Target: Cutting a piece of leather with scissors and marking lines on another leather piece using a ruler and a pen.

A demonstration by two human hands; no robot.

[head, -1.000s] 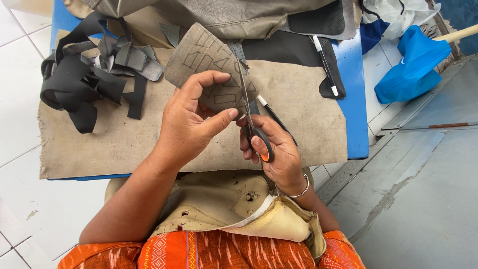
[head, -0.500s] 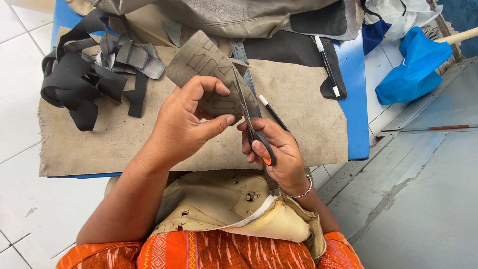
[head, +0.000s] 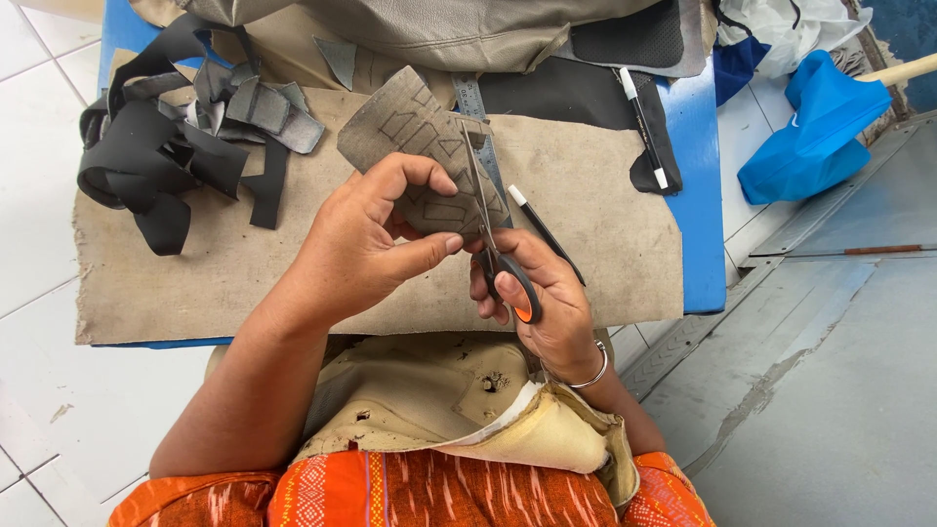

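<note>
Your left hand pinched grey marked piece, raised above tan sheet on worktop; right hand closed round scissors, blades in cut. Best: followed drawn line, kept piece taut, thumb clear

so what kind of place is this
Probably a small leather or shoe-making workshop: the left hand holds a marked grey leather piece, the right hand works scissors, and black strap offcuts lie beside them.

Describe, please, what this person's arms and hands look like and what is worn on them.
Both forearms are bare, with no gloves or long sleeves. The right hand has a thin silver bangle at its wrist. The left hand wears nothing visible. Orange patterned clothing shows at the bottom edge.
</note>
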